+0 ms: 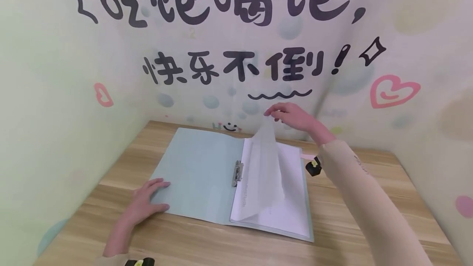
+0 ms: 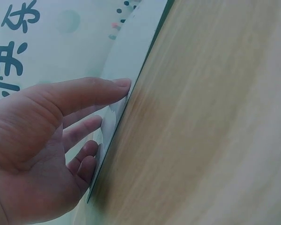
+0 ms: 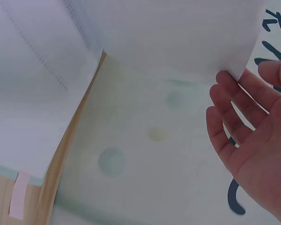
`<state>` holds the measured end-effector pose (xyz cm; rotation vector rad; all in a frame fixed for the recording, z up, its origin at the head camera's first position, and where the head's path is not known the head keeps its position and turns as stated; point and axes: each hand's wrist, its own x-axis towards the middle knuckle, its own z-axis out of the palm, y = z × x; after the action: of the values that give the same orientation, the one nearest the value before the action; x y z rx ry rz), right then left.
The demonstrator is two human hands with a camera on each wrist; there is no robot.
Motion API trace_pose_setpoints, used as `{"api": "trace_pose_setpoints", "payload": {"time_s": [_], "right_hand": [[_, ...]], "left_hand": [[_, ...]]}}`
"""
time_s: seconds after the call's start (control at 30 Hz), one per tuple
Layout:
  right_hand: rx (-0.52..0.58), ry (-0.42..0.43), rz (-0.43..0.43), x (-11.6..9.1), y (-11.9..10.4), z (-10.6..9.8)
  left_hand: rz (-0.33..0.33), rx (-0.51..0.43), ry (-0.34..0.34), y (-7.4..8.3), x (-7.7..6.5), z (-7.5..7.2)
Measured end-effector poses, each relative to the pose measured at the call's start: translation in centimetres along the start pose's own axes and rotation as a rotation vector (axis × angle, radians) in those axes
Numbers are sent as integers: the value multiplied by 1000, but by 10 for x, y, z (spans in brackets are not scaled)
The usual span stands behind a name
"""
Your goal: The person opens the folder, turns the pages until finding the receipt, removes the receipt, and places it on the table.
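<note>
Two hands attend one open folder, whose metal clip serves as landmark. Head view: the lifted sheet rises to the right of the clip, above a paper stack lying flat; its long axis runs from a raised corner beyond the clip down to the near side of it. The right hand, beyond the clip and to its right, grips that corner at its fingertips, so the sheet hangs below it and toward the person; this hand is much the nearer to the sheet. The left hand, well left of the clip, rests with relaxed fingers on the outer edge of the left cover. Left wrist view: thumb and fingers lie loosely at the cover's edge, beside the wooden table; the clip is out of sight. Right wrist view: the sheet's corner meets the fingertips, the thumb apart; exactly which fingers bear the hold cannot be told. A pink tab projects from the folder, well right of the clip.
</note>
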<state>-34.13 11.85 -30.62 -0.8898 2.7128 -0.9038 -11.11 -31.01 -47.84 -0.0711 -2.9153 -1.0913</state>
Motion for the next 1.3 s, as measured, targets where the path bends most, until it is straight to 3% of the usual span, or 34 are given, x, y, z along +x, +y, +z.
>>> {"api": "trace_pose_setpoints", "payload": {"time_s": [0.33, 0.67, 0.97, 1.3], "right_hand": [[21, 55, -149, 30, -15, 33], [127, 48, -143, 51, -23, 80], [131, -14, -95, 70, -30, 121], [133, 40, -153, 87, -24, 163]], "left_hand": [[-3, -29, 17, -1, -1, 1], [-23, -31, 9, 0, -1, 0], [-20, -31, 13, 3, -2, -1], [-27, -19, 13, 4, -2, -2]]}}
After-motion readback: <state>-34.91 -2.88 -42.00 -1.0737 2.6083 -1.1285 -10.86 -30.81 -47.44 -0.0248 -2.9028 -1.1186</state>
